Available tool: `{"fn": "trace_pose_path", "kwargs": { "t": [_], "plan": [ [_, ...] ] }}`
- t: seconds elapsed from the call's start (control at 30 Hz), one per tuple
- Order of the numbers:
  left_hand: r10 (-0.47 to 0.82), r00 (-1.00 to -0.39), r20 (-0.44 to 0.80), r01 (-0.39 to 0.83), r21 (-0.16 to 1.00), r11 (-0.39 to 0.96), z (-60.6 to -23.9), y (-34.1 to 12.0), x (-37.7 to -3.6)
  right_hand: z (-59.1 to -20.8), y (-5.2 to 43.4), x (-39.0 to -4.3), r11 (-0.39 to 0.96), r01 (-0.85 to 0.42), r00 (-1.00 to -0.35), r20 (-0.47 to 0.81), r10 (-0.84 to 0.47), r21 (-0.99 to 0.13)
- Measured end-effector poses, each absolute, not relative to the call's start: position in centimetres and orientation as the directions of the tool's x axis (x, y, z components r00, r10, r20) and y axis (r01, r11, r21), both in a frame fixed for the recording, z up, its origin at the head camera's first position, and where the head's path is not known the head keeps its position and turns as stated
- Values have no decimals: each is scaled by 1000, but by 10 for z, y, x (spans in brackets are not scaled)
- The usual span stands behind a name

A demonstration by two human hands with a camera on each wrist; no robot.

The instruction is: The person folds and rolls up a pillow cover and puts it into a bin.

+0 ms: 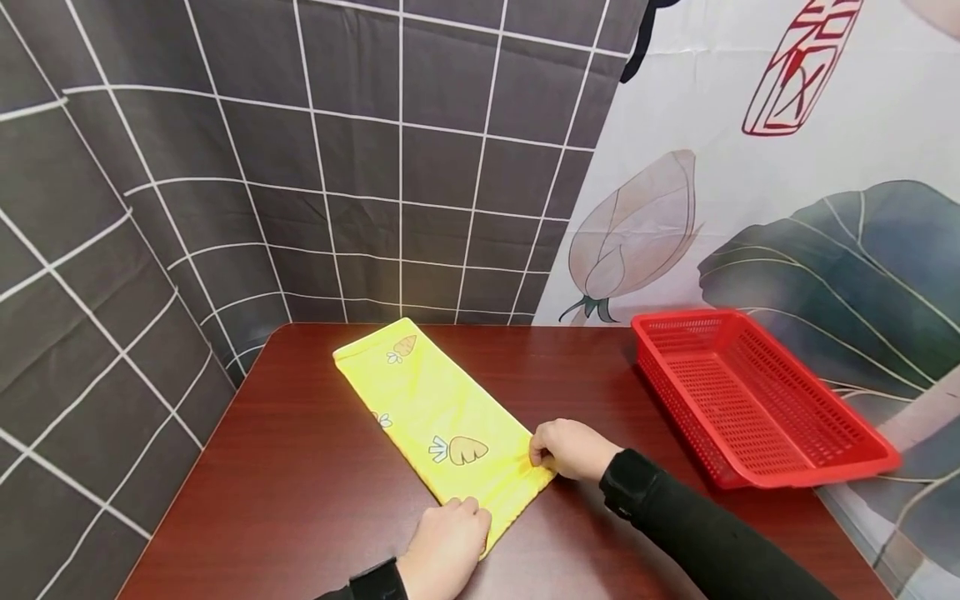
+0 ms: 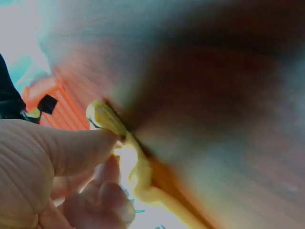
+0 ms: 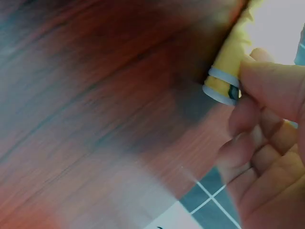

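Observation:
A yellow cloth [image 1: 427, 400] with printed carrots lies folded into a long strip, slanting across the table from back left to front right. My left hand [image 1: 447, 542] pinches its long left edge close to the near end. On the opposite edge my right hand [image 1: 576, 448] pinches the cloth, and small wrinkles run from those fingers. In the left wrist view the cloth's folded edge [image 2: 138, 176] passes between thumb and fingers. The right wrist view has thumb and fingers gripping a yellow corner [image 3: 228, 62] with pale bands at its end.
To the right, a red plastic basket [image 1: 750, 408] with mesh walls stands on the brown table [image 1: 300, 475]. A dark grid-patterned curtain [image 1: 360, 158] hangs behind and to the left. Behind the basket hangs a white cloth printed with a lotus bud [image 1: 637, 225] and leaves.

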State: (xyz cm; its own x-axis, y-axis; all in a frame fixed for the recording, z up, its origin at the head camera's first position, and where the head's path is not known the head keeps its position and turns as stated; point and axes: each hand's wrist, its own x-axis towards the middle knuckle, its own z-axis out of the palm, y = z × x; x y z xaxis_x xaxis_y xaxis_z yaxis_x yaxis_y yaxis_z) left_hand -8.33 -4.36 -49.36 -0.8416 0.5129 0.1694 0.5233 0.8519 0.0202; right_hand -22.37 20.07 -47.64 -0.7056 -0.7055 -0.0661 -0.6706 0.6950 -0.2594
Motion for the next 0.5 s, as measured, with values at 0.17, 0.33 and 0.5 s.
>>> {"fn": "trace_pose_path", "kwargs": {
  "t": [0.17, 0.33, 0.5],
  "plan": [
    [553, -824, 118, 560, 26, 828, -491, -39, -80, -480, 208, -218, 611, -768, -622, -3, -783, -193],
    [518, -854, 51, 520, 89, 849, -491, -35, -81, -480, 219, -213, 541, -831, -549, 40, -835, -131],
    [491, -868, 79, 496, 94, 863, -490, -33, -82, -481, 224, -208, 528, -848, -530, 79, -845, -40]
  ]
}}
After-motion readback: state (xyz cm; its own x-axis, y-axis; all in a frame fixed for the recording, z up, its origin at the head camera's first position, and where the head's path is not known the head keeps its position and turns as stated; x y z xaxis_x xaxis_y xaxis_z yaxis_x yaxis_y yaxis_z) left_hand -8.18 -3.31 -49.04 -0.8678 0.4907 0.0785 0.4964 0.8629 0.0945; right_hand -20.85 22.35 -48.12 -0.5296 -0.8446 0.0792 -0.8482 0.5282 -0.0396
